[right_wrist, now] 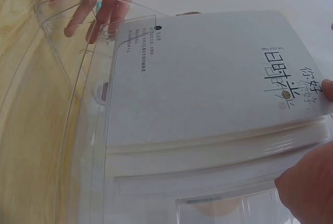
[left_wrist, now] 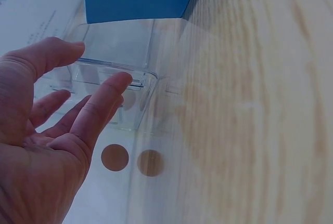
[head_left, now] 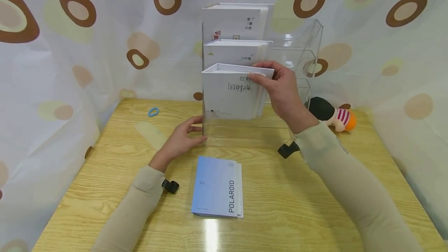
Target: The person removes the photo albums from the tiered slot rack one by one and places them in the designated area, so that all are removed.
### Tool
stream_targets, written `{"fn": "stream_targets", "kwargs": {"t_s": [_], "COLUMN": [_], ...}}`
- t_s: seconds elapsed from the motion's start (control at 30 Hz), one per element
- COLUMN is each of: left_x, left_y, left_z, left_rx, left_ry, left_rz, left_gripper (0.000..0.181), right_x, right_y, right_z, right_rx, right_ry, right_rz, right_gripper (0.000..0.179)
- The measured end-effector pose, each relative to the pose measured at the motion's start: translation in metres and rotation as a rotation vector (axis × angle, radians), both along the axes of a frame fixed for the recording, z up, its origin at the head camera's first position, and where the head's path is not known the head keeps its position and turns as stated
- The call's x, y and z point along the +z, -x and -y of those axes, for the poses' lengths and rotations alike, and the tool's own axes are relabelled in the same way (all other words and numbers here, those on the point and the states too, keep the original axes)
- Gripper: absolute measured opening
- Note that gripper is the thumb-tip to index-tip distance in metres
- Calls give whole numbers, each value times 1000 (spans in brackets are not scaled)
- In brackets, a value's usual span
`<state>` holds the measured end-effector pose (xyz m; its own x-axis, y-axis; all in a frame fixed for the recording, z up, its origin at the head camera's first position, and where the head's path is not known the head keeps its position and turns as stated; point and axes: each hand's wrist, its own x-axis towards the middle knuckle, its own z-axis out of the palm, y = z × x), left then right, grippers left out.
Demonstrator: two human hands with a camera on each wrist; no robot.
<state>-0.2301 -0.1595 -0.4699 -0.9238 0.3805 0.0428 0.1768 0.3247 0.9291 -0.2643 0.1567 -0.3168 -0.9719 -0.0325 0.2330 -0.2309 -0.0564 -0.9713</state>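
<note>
A clear plastic rack (head_left: pixel 245 132) stands at the back of the table with three white albums in its stepped tiers. My right hand (head_left: pixel 282 90) pinches the upper right corner of the front white album (head_left: pixel 227 94), thumb on the cover and fingers behind. In the right wrist view this album (right_wrist: pixel 203 78) sits behind the rack's clear front panel. At the rack's lower left side is my left hand (head_left: pixel 180 139), fingertips right at its edge. The left wrist view shows this hand's fingers (left_wrist: pixel 99 102) loosely extended beside the clear plastic.
A blue POLAROID album (head_left: pixel 215 186) lies on the table in front of the rack. Behind the front album stand the middle album (head_left: pixel 227 53) and the back album (head_left: pixel 231 22). A blue ring (head_left: pixel 153 112) lies at left, a plush toy (head_left: pixel 339 119) at right.
</note>
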Motion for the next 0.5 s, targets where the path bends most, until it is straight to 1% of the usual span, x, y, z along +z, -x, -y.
{"fn": "stream_targets", "kwargs": {"t_s": [0.13,0.3,0.5], "left_x": [0,-1,0], "left_y": [0,0,-1], "left_z": [0,1,1], "left_rx": [-2,-6,-9], "left_ry": [-5,-19,-23], "left_rz": [2,11,-1], "left_gripper": [76,76,75], "right_x": [2,7,11], "right_y": [0,-2,-5], "right_z": [0,-1,-1], "right_rx": [-2,-1,-17], "right_ry": [-19,-43,-35], "right_rz": [-3,-26,-17], "right_gripper": [20,20,21]}}
